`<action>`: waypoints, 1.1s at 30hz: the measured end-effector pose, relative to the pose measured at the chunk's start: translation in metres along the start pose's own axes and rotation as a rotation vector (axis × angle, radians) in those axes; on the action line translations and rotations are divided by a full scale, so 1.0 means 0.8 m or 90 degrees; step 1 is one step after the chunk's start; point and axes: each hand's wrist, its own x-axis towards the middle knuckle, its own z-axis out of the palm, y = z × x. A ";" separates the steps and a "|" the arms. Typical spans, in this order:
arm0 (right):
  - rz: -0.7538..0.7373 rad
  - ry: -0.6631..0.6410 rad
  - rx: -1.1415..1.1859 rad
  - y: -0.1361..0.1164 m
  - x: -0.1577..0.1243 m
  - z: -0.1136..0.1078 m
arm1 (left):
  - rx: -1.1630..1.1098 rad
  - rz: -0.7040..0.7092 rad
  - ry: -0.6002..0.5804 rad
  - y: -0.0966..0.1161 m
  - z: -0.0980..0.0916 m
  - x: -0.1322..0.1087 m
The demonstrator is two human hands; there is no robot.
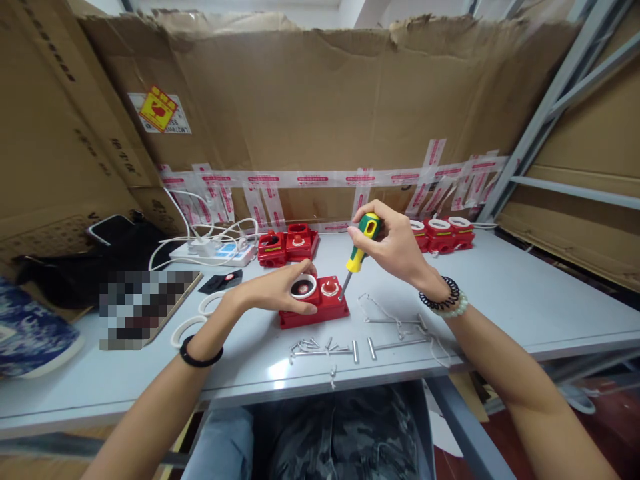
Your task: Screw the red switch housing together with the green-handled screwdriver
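A red plastic box (pixel 320 308) with a white ring and a red button on top lies on the grey table (pixel 525 307) in front of me. My left hand (pixel 280 288) rests on its left part, fingers over the white ring. My right hand (pixel 395 247) grips a green and yellow screwdriver (pixel 361 250) by the handle. The screwdriver tilts down to the left, its tip at the box's upper right corner. Loose screws (pixel 313 345) and metal pins lie just in front of the box.
More red boxes stand at the back middle (pixel 287 245) and back right (pixel 443 233). A white power strip (pixel 215 252) with cables, white rings (pixel 187 328), a black bag (pixel 90 257) and cardboard walls surround the table. A metal shelf frame (pixel 545 113) rises at right.
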 end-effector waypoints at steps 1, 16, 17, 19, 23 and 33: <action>-0.002 -0.001 0.000 -0.002 0.000 0.000 | -0.003 -0.001 -0.001 0.000 0.000 0.000; -0.144 0.025 -0.276 -0.026 -0.009 0.032 | -0.089 0.122 0.171 0.017 0.006 0.003; -0.144 0.030 -0.295 -0.026 -0.010 0.034 | -0.111 0.144 0.243 0.026 0.009 0.005; -0.135 0.033 -0.311 -0.028 -0.011 0.036 | -0.141 0.179 0.385 0.046 0.017 0.012; -0.123 -0.040 -0.200 -0.037 -0.012 0.024 | -0.180 0.214 0.523 0.074 0.033 0.028; -0.125 -0.033 -0.015 -0.035 -0.008 0.013 | -0.285 0.188 0.463 0.066 0.040 0.031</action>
